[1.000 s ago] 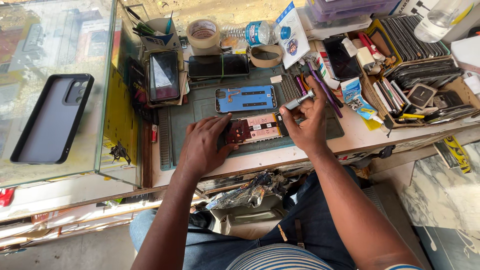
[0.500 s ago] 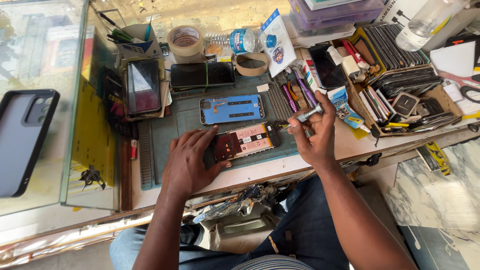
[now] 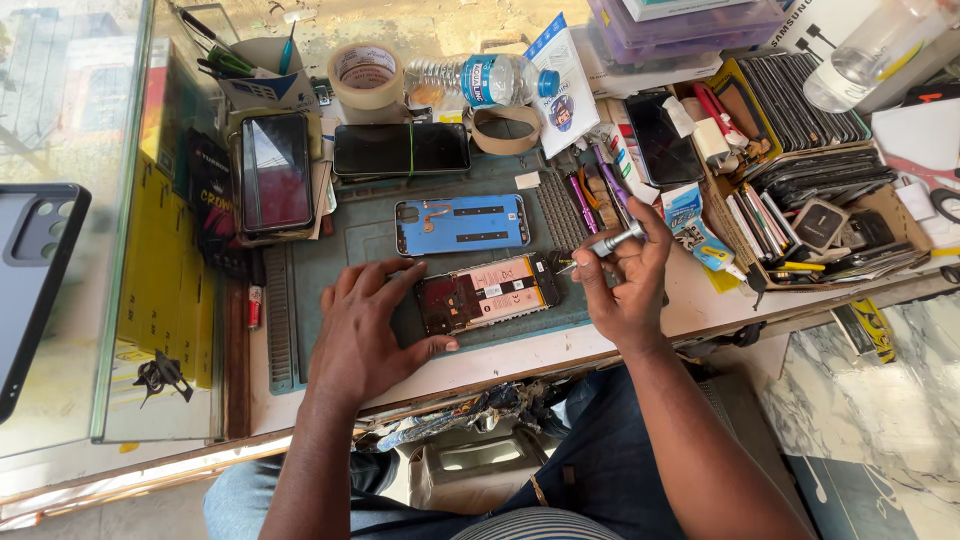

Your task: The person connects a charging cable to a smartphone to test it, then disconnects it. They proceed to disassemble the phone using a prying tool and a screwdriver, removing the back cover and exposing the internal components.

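Metal glints mid-frame: the right hand (image 3: 628, 285) pinches a slim silver screwdriver (image 3: 610, 243) beside the opened rectangular phone (image 3: 487, 293), which the flat, spread left hand (image 3: 362, 338) steadies on the ribbed teal mat (image 3: 365, 235).

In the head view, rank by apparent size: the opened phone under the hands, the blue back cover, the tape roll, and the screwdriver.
1. Blue back cover and opened phone: look alike, no clear ranking.
2. Tape roll.
3. Screwdriver in the right hand: smallest showing, partly hidden by the fingers.
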